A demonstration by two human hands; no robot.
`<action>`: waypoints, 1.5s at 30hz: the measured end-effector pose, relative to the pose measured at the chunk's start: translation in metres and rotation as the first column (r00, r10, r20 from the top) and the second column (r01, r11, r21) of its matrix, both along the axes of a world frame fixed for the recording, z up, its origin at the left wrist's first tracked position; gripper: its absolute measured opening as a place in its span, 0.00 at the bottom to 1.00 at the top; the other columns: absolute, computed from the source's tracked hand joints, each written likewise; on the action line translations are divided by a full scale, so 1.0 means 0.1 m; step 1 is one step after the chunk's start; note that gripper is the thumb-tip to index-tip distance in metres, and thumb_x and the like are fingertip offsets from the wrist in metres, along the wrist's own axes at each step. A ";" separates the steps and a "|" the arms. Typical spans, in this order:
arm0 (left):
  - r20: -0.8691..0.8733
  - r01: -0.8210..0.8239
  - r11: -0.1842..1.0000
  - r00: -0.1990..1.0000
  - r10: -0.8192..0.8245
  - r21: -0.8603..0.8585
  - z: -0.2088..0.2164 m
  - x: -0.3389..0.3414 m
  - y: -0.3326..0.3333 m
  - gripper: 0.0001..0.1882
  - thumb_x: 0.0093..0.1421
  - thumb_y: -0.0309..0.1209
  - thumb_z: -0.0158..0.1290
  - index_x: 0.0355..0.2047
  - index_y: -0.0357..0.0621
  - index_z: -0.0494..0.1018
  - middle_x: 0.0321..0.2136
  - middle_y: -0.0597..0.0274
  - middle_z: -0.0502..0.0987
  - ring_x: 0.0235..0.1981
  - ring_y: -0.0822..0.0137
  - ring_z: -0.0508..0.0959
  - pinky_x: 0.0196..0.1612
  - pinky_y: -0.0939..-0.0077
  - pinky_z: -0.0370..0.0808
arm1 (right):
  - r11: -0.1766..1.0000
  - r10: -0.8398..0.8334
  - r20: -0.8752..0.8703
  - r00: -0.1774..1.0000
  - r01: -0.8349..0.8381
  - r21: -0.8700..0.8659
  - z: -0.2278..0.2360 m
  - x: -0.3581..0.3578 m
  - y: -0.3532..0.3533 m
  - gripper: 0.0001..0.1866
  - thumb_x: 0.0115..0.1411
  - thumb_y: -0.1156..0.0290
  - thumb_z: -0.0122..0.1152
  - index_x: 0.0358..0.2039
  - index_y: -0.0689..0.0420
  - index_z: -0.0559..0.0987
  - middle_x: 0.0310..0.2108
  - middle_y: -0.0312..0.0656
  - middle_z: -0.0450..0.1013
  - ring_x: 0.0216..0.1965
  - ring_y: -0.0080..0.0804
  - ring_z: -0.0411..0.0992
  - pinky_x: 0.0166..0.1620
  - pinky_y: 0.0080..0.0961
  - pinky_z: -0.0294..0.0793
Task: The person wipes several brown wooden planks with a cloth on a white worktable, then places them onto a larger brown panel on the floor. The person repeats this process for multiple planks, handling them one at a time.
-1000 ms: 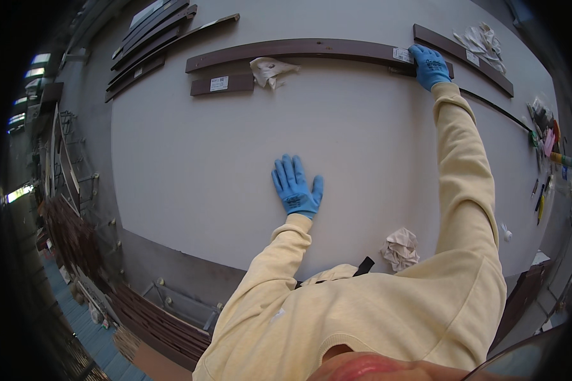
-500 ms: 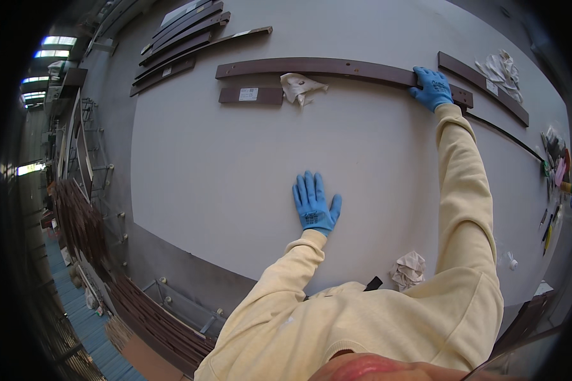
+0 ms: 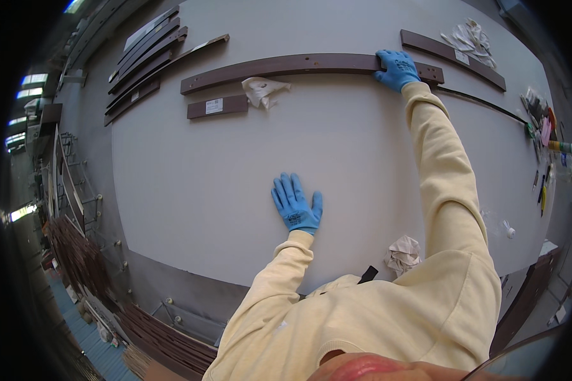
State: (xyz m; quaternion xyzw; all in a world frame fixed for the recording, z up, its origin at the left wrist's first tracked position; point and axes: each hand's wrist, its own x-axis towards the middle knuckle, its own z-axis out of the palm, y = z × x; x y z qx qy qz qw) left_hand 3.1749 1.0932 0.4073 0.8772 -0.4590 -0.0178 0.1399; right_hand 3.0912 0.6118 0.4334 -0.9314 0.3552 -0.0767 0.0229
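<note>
My left hand (image 3: 295, 204) lies flat on the pale tabletop (image 3: 190, 171), fingers spread, in a blue glove. Stretched far forward to the right, my right hand (image 3: 398, 68), also gloved in blue, grips a long dark brown board (image 3: 279, 66) near its right end, fingers bent over it. Several small holes show in that board, which lies across the far part of the table. Just on its near side, toward the left, are a short brown board (image 3: 198, 109) with a white label and a crumpled white cloth (image 3: 258, 91).
Several brown strips (image 3: 147, 60) lie at the far left. Another labelled brown board (image 3: 432, 48) sits at the far right beside a heaped white rag (image 3: 473, 43). Assorted tools and bottles (image 3: 546, 130) line the right edge. A crumpled cloth (image 3: 403, 253) rests close to my body.
The view has turned slightly, so the table and boards appear further left. Both hands keep their places, the left flat on the table, the right on the long board.
</note>
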 end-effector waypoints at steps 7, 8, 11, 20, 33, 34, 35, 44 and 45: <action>0.021 -0.005 1.000 1.000 0.005 0.012 -0.01 -0.01 0.02 0.45 0.64 0.50 0.57 0.74 0.36 0.58 0.75 0.38 0.56 0.77 0.37 0.53 0.77 0.38 0.48 | 0.990 -0.018 -0.087 0.996 0.029 0.136 0.12 0.02 0.04 0.33 0.57 0.52 0.69 0.61 0.50 0.76 0.55 0.45 0.78 0.59 0.47 0.73 0.66 0.43 0.66; 0.017 -0.007 1.000 1.000 0.007 0.016 -0.02 -0.01 0.01 0.45 0.64 0.50 0.57 0.74 0.36 0.58 0.75 0.38 0.56 0.77 0.37 0.53 0.77 0.38 0.48 | 0.983 -0.023 -0.112 0.993 0.043 0.180 0.15 0.03 0.03 0.35 0.57 0.52 0.69 0.63 0.50 0.75 0.58 0.46 0.77 0.61 0.49 0.72 0.68 0.43 0.65; 0.002 -0.008 1.000 1.000 0.008 -0.010 -0.03 -0.01 0.02 0.43 0.65 0.48 0.55 0.74 0.36 0.58 0.75 0.38 0.55 0.77 0.38 0.51 0.77 0.40 0.46 | 0.968 -0.009 -0.068 0.998 0.026 0.249 0.21 0.06 -0.01 0.34 0.57 0.52 0.70 0.62 0.52 0.77 0.55 0.49 0.79 0.58 0.51 0.75 0.65 0.43 0.69; 0.019 0.013 0.999 1.000 -0.012 -0.029 -0.04 -0.01 0.00 0.43 0.66 0.48 0.55 0.74 0.35 0.58 0.75 0.36 0.55 0.77 0.37 0.52 0.77 0.39 0.47 | 0.985 0.013 0.040 0.999 -0.020 0.169 0.17 0.26 -0.28 0.29 0.57 0.47 0.71 0.52 0.52 0.83 0.47 0.45 0.82 0.51 0.48 0.80 0.57 0.41 0.77; 0.028 0.012 1.000 1.000 -0.012 -0.016 -0.02 0.02 -0.01 0.43 0.66 0.48 0.55 0.74 0.35 0.58 0.74 0.36 0.56 0.76 0.36 0.53 0.76 0.39 0.48 | 0.996 0.088 0.147 0.985 -0.083 -0.039 0.13 0.52 -0.26 0.25 0.57 0.49 0.72 0.49 0.51 0.83 0.43 0.43 0.83 0.48 0.48 0.81 0.54 0.43 0.77; 0.035 0.009 1.000 0.999 -0.009 -0.018 -0.01 0.02 0.00 0.43 0.66 0.48 0.55 0.74 0.35 0.58 0.74 0.36 0.57 0.76 0.36 0.54 0.76 0.39 0.49 | 0.996 0.084 0.136 0.987 -0.080 -0.038 0.14 0.55 -0.24 0.24 0.57 0.49 0.72 0.48 0.51 0.83 0.42 0.43 0.83 0.47 0.48 0.81 0.54 0.43 0.77; 0.036 0.013 1.000 0.999 -0.012 -0.025 -0.02 0.00 -0.02 0.42 0.66 0.48 0.55 0.74 0.35 0.58 0.74 0.36 0.57 0.76 0.36 0.54 0.76 0.39 0.49 | 0.996 0.083 0.140 0.987 -0.078 -0.038 0.12 0.54 -0.25 0.24 0.57 0.49 0.72 0.47 0.51 0.83 0.42 0.43 0.83 0.47 0.48 0.81 0.55 0.43 0.76; 0.053 0.028 0.997 0.998 -0.025 -0.068 -0.02 -0.03 -0.05 0.42 0.66 0.47 0.55 0.73 0.35 0.59 0.73 0.36 0.59 0.75 0.34 0.57 0.75 0.37 0.52 | 0.993 0.032 0.065 0.997 -0.039 0.110 0.07 0.57 -0.31 0.27 0.56 0.51 0.71 0.53 0.52 0.81 0.47 0.48 0.82 0.52 0.52 0.78 0.62 0.44 0.70; 0.053 0.029 0.997 0.998 -0.025 -0.071 -0.04 -0.04 -0.04 0.42 0.66 0.47 0.55 0.73 0.35 0.59 0.73 0.36 0.59 0.75 0.35 0.56 0.75 0.37 0.52 | 0.991 0.043 0.068 0.997 -0.051 0.126 0.08 0.60 -0.31 0.26 0.56 0.51 0.71 0.50 0.53 0.82 0.46 0.49 0.82 0.51 0.54 0.78 0.61 0.45 0.72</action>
